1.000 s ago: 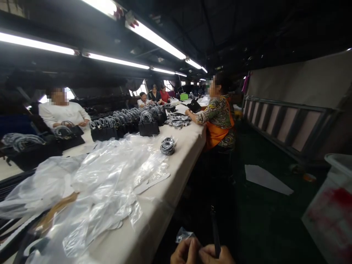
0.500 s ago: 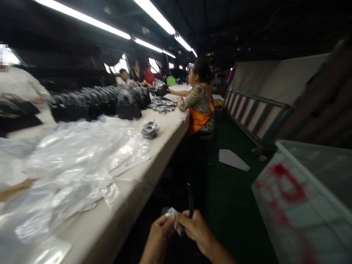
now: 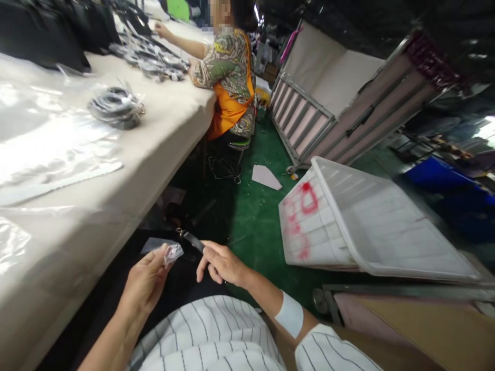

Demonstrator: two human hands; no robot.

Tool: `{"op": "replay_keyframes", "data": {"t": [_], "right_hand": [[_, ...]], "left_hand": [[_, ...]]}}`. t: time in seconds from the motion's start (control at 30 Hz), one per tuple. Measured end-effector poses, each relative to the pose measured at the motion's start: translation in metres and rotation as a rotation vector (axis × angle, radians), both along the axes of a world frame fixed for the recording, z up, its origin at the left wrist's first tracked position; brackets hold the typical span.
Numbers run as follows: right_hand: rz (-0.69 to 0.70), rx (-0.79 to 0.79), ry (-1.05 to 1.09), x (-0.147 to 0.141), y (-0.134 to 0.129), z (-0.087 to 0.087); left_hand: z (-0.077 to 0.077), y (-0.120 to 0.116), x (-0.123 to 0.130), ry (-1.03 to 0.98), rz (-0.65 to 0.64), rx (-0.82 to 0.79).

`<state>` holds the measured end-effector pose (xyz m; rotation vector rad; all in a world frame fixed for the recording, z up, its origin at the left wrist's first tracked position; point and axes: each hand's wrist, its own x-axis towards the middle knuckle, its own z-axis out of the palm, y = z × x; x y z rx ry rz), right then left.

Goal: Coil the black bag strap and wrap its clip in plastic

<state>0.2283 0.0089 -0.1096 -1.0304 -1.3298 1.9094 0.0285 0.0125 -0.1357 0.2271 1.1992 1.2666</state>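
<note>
My left hand (image 3: 149, 275) is closed in a pinch on a small crumpled clear plastic bag (image 3: 174, 252), just off the table's front edge. A little to the right, my right hand (image 3: 218, 263) grips a dark strap (image 3: 193, 240) between thumb and forefinger, its other fingers loosely curled. The strap ends in a gold-coloured metal clip (image 3: 180, 231), which points toward the plastic bag. Both hands are in front of my striped shirt, apart from each other.
On the pale table (image 3: 162, 129) lie a coil of wrapped straps (image 3: 116, 107), clear plastic sheets (image 3: 50, 149) and black bags (image 3: 38, 33). A co-worker in an orange apron (image 3: 232, 108) sits beyond. To the right are a white bin (image 3: 320, 221) and a wheeled rack (image 3: 305, 118).
My view has swung down and to the right. My hands, together before, are now apart, the left on the plastic bag and the right on the strap, which has tipped leftward.
</note>
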Motion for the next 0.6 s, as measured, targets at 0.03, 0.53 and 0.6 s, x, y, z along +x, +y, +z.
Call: {"op": "replay_keyframes", "data": {"t": [0.03,0.53,0.6], "right_hand": [[0.0,-0.01,0.019,0.0,-0.002,0.0],[-0.113,-0.028,-0.082,0.009,-0.032,0.027],[-0.095,-0.021,-0.08,0.008,-0.034,0.027]], "left_hand": [[-0.001,0.001,-0.001,0.003,0.008,0.005],[-0.004,0.011,-0.025,0.071,0.271,0.029],[-0.004,0.01,-0.024,0.073,0.275,0.034]]}}
